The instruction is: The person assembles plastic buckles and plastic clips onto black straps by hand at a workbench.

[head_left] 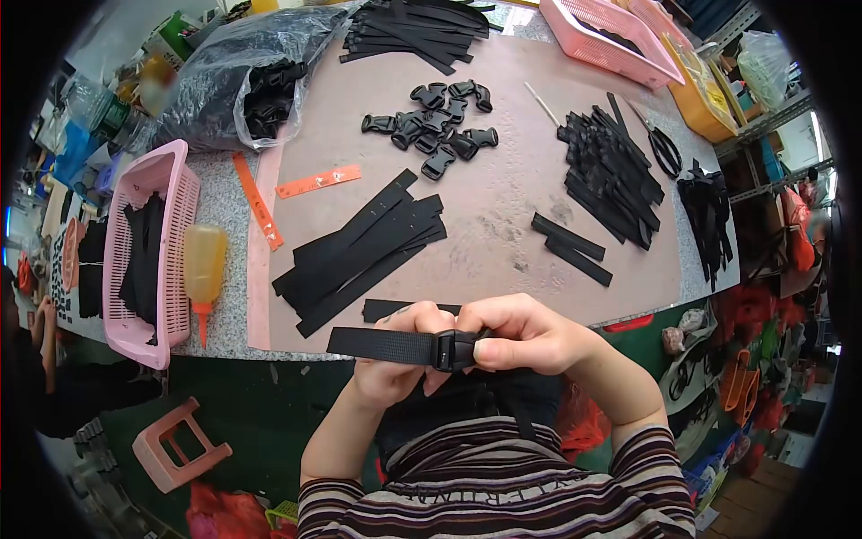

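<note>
Close to my body, over the table's front edge, a black side-release buckle [444, 351] sits on a black webbing strap [382, 345]. My left hand [388, 382] is closed around the strap from behind, its fingers partly hidden by the webbing. With thumb and fingers pinched, my right hand [525, 334] grips the buckle's right end; what its fingertips cover is hidden. Just beyond my hands lies another black strip [382, 311]. Farther off are a stack of wide black strips [359, 247] and a heap of black buckles [435, 126].
Two short strap pieces [572, 249], a pile of black straps [615, 175] and scissors [665, 153] lie to the right. Leftward are orange rulers [319, 181], a yellow bottle [205, 265] and a pink basket [184, 193]. A stool [180, 445] stands below. Another person's arm [43, 328] shows far left.
</note>
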Demonstrator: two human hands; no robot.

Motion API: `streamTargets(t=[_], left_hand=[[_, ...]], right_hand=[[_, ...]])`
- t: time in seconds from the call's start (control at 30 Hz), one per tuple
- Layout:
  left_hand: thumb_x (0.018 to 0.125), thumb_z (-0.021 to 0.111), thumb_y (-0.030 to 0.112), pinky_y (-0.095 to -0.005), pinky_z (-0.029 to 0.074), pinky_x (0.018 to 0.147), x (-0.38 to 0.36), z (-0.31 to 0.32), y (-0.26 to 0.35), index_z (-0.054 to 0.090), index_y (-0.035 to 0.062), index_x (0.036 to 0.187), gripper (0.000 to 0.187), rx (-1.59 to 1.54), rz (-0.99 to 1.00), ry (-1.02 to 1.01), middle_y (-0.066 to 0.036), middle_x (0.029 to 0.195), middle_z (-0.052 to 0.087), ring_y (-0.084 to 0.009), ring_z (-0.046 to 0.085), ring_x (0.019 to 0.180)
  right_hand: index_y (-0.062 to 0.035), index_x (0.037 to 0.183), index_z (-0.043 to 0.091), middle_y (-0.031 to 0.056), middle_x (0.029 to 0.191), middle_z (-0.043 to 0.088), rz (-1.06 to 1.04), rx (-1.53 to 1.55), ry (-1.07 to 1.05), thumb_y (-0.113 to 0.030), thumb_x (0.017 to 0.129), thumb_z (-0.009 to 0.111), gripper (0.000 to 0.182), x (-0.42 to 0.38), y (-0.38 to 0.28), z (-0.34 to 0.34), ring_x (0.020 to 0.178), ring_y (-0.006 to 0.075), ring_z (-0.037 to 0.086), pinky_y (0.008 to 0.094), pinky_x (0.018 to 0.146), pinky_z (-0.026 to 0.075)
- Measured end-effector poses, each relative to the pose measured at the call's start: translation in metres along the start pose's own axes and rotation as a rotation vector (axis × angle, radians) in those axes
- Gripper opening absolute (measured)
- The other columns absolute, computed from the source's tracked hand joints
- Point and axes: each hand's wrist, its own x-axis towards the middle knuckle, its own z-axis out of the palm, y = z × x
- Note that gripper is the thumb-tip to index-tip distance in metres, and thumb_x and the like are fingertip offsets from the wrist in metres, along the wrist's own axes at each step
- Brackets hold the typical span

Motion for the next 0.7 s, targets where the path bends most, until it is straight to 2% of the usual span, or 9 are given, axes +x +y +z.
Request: streamTargets(t=[0.1,0.2,0.3,0.4,0.5,0.53,0.63,0.67,0.7], left_hand=[[0.097,0.059,0.017,-0.0295,0.045,0.061,-0.002,-0.001,-0.002,0.057,0.0021,0.085,0.019,0.083,-0.031,0.037,-0.004,0.064,0.055,-0.0133,0.052,0.053],[0.095,0.059,0.012,-0.0285,0.042,0.057,0.000,0.003,0.010,0.056,0.0033,0.082,0.016,0.440,-0.105,-0.017,-0.001,0.056,0.053,-0.0123,0.052,0.052],[0.097,0.060,0.013,-0.0271,0.040,0.055,0.002,0.006,0.009,0.057,0.0044,0.081,0.018,0.470,-0.037,-0.036,0.000,0.057,0.055,-0.0111,0.053,0.052],[0.098,0.063,0.016,-0.0260,0.041,0.056,-0.005,0.011,0.005,0.057,0.0045,0.082,0.021,0.196,-0.083,0.046,-0.001,0.059,0.058,-0.0113,0.054,0.053],[0.099,0.060,0.015,-0.0267,0.044,0.058,-0.007,0.015,0.005,0.057,0.0035,0.083,0.020,0.133,-0.107,0.048,-0.002,0.061,0.059,-0.0130,0.056,0.056],[0.099,0.059,0.011,-0.0275,0.046,0.060,-0.012,0.010,0.002,0.057,0.0025,0.082,0.019,0.180,-0.071,0.028,-0.004,0.065,0.061,-0.0145,0.057,0.057],[0.100,0.060,0.015,-0.0275,0.047,0.062,-0.011,0.006,0.004,0.056,0.0007,0.088,0.019,0.262,-0.059,0.035,-0.009,0.076,0.063,-0.0152,0.060,0.066],[0.097,0.065,0.013,-0.0284,0.050,0.065,-0.015,0.004,0.003,0.052,0.0017,0.103,0.018,0.206,-0.058,0.054,-0.013,0.092,0.060,-0.0164,0.061,0.078],[0.094,0.067,0.010,-0.0292,0.051,0.066,-0.014,0.003,0.003,0.049,0.0041,0.107,0.023,0.214,-0.058,0.065,-0.013,0.096,0.058,-0.0170,0.060,0.079]], right_hand=[[0.0019,0.107,0.063,0.0010,0.093,0.059,-0.042,0.016,-0.036,-0.023,0.103,0.060,0.025,-0.002,0.006,-0.005,0.081,0.0065,0.047,0.0245,0.070,0.039],[0.0024,0.109,0.064,0.0016,0.093,0.060,-0.015,0.097,-0.097,-0.024,0.102,0.062,0.027,-0.007,0.008,-0.010,0.082,0.0073,0.048,0.0247,0.071,0.040],[0.0029,0.110,0.065,0.0017,0.093,0.060,-0.119,0.057,-0.063,-0.024,0.102,0.062,0.028,-0.007,0.017,-0.007,0.082,0.0081,0.049,0.0245,0.071,0.040],[0.0024,0.110,0.065,0.0018,0.095,0.061,-0.094,0.144,-0.038,-0.023,0.102,0.062,0.027,-0.013,0.023,-0.005,0.081,0.0092,0.051,0.0249,0.071,0.041],[0.0019,0.110,0.064,0.0028,0.095,0.063,-0.203,0.082,-0.096,-0.022,0.102,0.061,0.025,-0.008,0.030,-0.004,0.082,0.0091,0.053,0.0256,0.070,0.042],[0.0016,0.109,0.065,0.0031,0.093,0.063,-0.190,0.040,-0.072,-0.021,0.102,0.061,0.024,-0.008,0.026,-0.003,0.081,0.0092,0.054,0.0261,0.069,0.042],[0.0010,0.106,0.066,0.0043,0.086,0.065,-0.140,-0.112,0.003,-0.020,0.102,0.061,0.022,-0.012,0.009,0.006,0.077,0.0098,0.056,0.0277,0.066,0.043],[0.0009,0.104,0.066,0.0046,0.084,0.065,-0.121,-0.195,0.023,-0.019,0.102,0.060,0.021,-0.016,0.003,0.003,0.075,0.0101,0.056,0.0281,0.065,0.043],[0.0007,0.103,0.066,0.0050,0.082,0.065,-0.100,-0.280,0.044,-0.019,0.102,0.060,0.020,-0.018,-0.001,0.002,0.072,0.0104,0.056,0.0286,0.063,0.043]])
